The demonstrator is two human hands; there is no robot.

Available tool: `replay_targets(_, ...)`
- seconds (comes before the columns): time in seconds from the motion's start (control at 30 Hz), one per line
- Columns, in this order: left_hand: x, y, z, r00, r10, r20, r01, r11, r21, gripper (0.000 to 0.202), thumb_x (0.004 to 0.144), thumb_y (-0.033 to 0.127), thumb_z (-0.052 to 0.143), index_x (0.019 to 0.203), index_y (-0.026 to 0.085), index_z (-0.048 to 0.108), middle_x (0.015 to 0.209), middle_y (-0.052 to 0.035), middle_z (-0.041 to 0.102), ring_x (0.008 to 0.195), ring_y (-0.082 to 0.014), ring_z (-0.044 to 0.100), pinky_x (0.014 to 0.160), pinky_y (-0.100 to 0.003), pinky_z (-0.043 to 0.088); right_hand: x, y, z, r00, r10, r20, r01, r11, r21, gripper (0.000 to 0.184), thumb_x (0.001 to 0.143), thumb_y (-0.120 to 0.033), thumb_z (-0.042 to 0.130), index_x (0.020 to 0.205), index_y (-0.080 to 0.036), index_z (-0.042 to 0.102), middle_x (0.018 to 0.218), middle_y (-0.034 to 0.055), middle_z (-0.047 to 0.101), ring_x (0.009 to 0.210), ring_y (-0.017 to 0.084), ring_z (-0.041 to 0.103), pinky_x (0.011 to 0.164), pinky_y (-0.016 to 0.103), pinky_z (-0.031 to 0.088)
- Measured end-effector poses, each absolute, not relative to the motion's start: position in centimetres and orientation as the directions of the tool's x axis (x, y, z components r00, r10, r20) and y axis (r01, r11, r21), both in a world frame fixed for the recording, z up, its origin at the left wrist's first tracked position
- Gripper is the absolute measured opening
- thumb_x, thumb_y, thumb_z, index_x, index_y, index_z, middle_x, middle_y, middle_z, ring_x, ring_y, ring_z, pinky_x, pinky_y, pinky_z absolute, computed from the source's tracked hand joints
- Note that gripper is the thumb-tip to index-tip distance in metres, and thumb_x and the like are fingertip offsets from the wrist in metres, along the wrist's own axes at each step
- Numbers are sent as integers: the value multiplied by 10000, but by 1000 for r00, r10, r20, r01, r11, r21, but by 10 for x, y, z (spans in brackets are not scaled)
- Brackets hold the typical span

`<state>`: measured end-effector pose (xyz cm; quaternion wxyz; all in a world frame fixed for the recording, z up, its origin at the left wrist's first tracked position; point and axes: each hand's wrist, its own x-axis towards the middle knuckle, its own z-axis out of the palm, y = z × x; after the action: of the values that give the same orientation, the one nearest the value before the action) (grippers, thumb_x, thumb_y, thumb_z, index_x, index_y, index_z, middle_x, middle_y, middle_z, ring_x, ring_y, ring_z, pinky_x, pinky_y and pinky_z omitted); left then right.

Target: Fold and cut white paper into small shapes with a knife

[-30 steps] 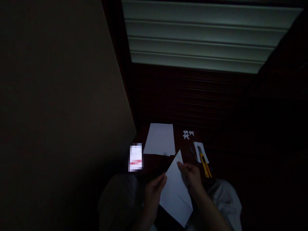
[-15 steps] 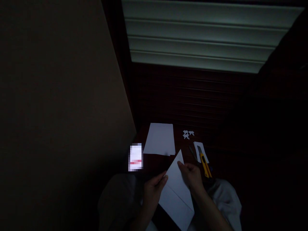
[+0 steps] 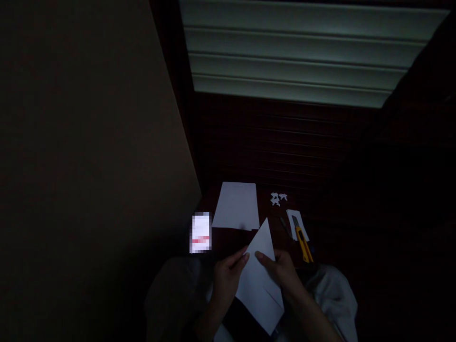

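Between my hands is a folded sheet of white paper (image 3: 261,280), held above my lap with its pointed corner toward the dark table. My left hand (image 3: 228,278) pinches its left edge between thumb and fingers. On the right side, my right hand (image 3: 281,270) grips the sheet, thumb lying on top and fingers behind it. A crease line shows on the lower right part of the paper. Just beyond my right hand lies a yellow box cutter (image 3: 304,244), its blade end resting on a small white paper strip (image 3: 295,221).
A stack of white paper (image 3: 237,205) lies on the dark table, with a bright blurred-out rectangle (image 3: 201,232) to its left. Several small folded paper pieces (image 3: 277,198) sit at the back. Beside the strip is a thin dark tool (image 3: 285,227). A wall (image 3: 107,142) stands close on the left.
My right thumb has slid down and left across the paper, closer to my left hand. The sheet has shifted slightly, its lower end drawn up a little. My left hand has barely moved.
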<state>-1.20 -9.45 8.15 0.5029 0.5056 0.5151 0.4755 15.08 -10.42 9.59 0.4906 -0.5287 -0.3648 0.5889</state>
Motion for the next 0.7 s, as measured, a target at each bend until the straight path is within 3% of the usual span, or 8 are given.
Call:
replay_targets(0.4, -17, -98, 87, 50, 997, -52, 36, 50, 998, 314, 784, 376, 644, 1039, 203, 707, 1012, -62, 713, 903, -252, 681, 778, -314, 570, 150, -104, 98, 69, 967, -246, -129, -235, -963, 408, 657, -478, 738, 740, -78, 720, 731, 129, 709, 596, 210, 623, 539, 281, 457)
replay_targets(0.7, -17, -102, 87, 22, 998, 54, 135, -57, 989, 293, 813, 347, 612, 1075, 240, 686, 1093, -26, 684, 1003, -232, 648, 897, -322, 516, 151, -105, 100, -4, 957, -290, -197, -285, -938, 400, 660, -459, 745, 769, -75, 718, 737, 129, 706, 605, 207, 626, 551, 283, 457)
